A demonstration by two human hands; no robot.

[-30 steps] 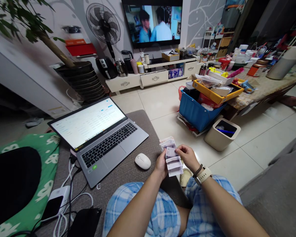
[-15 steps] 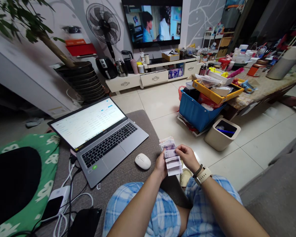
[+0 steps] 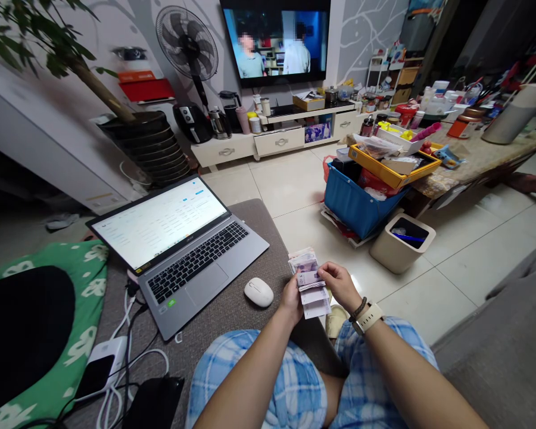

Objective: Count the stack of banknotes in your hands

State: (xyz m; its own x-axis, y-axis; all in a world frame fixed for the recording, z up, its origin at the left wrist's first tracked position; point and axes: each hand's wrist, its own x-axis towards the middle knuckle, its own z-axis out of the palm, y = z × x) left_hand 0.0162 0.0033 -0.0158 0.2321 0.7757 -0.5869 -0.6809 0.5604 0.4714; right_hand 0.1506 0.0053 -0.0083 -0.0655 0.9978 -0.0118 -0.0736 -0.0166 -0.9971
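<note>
A stack of purple banknotes (image 3: 307,263) is gripped in my left hand (image 3: 291,297), whose fingers close on its left side. Several notes fan down toward my lap, their lower ends (image 3: 317,307) hanging below the rest. My right hand (image 3: 338,281) pinches the right edge of one note near the middle of the stack. A dark bracelet and a pale watch (image 3: 368,319) circle my right wrist. Just left of my hands, a white mouse (image 3: 259,292) rests on the grey cushioned seat (image 3: 256,226).
An unfolded laptop (image 3: 196,262) sits on the seat at left, with cables and a black phone-like object (image 3: 154,402) nearby. On the floor stand a beige bin (image 3: 397,259) and a blue crate (image 3: 360,199) topped by a yellow tray. A cluttered table (image 3: 486,152) is at right.
The notes at the middle of the stack have shifted slightly under my fingers, showing more of the lower ones. Both hands stay in nearly the same place. The television picture differs.
</note>
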